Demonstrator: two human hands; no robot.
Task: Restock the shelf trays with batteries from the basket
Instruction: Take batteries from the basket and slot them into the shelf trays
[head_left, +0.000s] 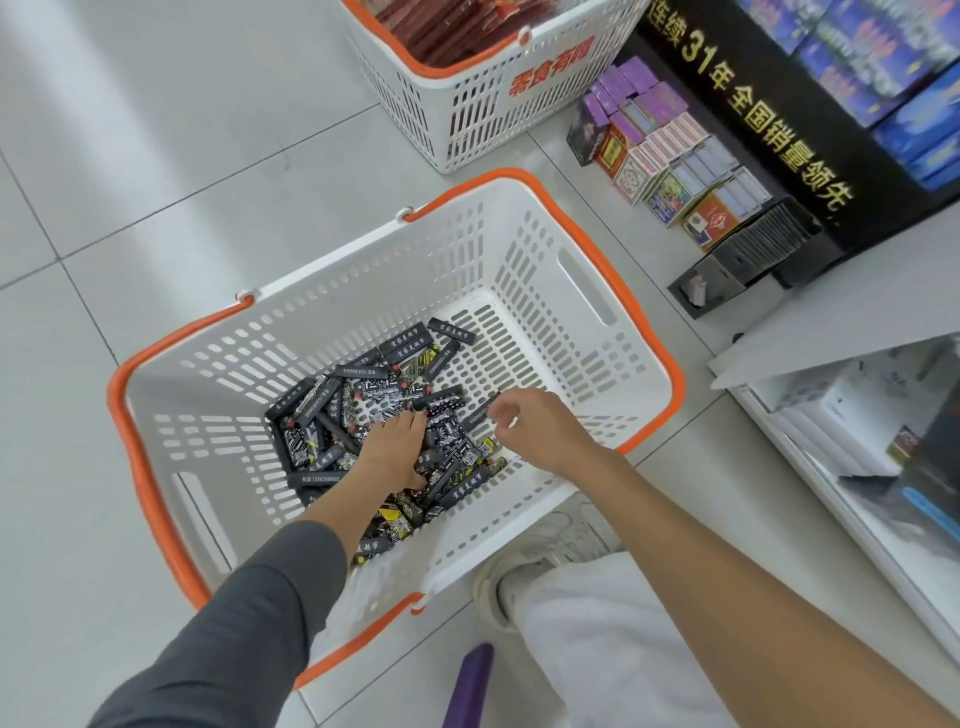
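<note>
Head view: right grip (545, 431) pinches one battery pack (479, 414) by its end; left grip (392, 452) in pile (322, 421) beside it, hold unclear. Likely light, stiff, slick.

Glossy pale tiled floor (156, 156), white shelf unit (831, 322) at right, black display stand (779, 130) beyond it

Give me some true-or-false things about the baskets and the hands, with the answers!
1. The right hand pinches one black battery pack. True.
2. The left hand is outside the near basket. False: it is inside, on the pile of packs.
3. The far basket holds red packets. True.
4. The near basket's rim is blue. False: it is orange.
</note>
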